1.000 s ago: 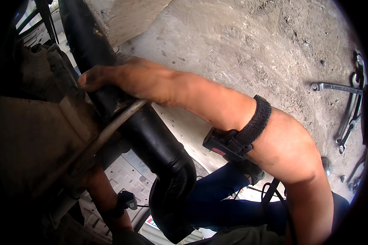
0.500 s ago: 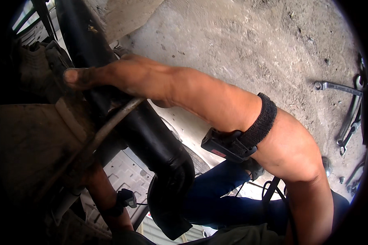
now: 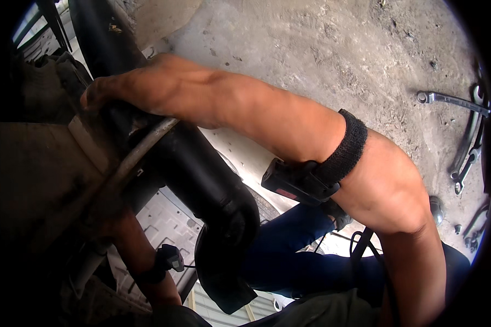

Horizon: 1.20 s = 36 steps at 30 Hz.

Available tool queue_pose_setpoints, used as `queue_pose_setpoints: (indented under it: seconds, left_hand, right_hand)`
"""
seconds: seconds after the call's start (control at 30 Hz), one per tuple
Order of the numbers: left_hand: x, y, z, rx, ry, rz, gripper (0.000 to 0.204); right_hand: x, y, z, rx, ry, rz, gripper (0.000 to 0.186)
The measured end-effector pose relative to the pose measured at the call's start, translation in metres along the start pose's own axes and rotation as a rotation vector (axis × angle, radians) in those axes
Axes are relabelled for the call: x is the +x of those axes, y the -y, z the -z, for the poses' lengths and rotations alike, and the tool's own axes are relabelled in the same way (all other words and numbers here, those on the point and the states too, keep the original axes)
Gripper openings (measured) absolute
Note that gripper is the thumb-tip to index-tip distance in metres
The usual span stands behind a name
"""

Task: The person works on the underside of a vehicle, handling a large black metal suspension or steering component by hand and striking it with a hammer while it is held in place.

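Observation:
A thick black pipe runs from the upper left down to a bent lower end. My right hand lies across its upper part, fingers bent over it and largely hidden from view. Close below that hand, a thin greyish metal rod crosses the pipe and slants into the shadow at lower left. My left hand reaches up into dark vehicle parts beside the rod's lower stretch. Its fingers are lost in shadow, so its grip cannot be made out.
Several metal wrenches lie on the dusty concrete ground at right. A dark, flat-sided panel fills the left. Both forearms wear strapped black devices. My blue-trousered legs are beyond the pipe's lower end.
The whole view has shifted slightly, with the ground and wrenches higher in the picture. My right thumb, stretched out before, is now bent down more. My left arm stays nearly in place.

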<state>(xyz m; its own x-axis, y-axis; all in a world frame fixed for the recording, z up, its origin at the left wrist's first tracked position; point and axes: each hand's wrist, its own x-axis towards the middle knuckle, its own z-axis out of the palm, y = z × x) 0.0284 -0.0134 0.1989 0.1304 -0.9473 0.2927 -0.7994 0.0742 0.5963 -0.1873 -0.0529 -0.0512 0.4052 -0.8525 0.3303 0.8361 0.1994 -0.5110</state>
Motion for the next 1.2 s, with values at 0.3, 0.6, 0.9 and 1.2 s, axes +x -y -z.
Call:
queue_pose_setpoints:
  seconds: [0.3, 0.6, 0.9, 1.2]
  left_hand:
    - [0.004, -0.007, -0.005, 0.038, 0.02, -0.019, 0.04]
    - [0.005, -0.015, -0.006, 0.073, 0.02, -0.025, 0.036]
    - [0.009, -0.004, -0.016, 0.045, 0.017, -0.044, 0.033]
    - [0.021, -0.012, -0.018, 0.041, 0.073, -0.125, 0.03]
  right_hand:
    - [0.01, 0.02, -0.001, 0.087, -0.101, -0.215, 0.04]
    - [0.001, 0.034, -0.009, 0.053, -0.125, -0.31, 0.038]
    - [-0.015, 0.031, -0.008, 0.152, -0.236, -0.341, 0.033]
    - [-0.113, 0.034, -0.001, 0.115, -0.319, -0.447, 0.033]
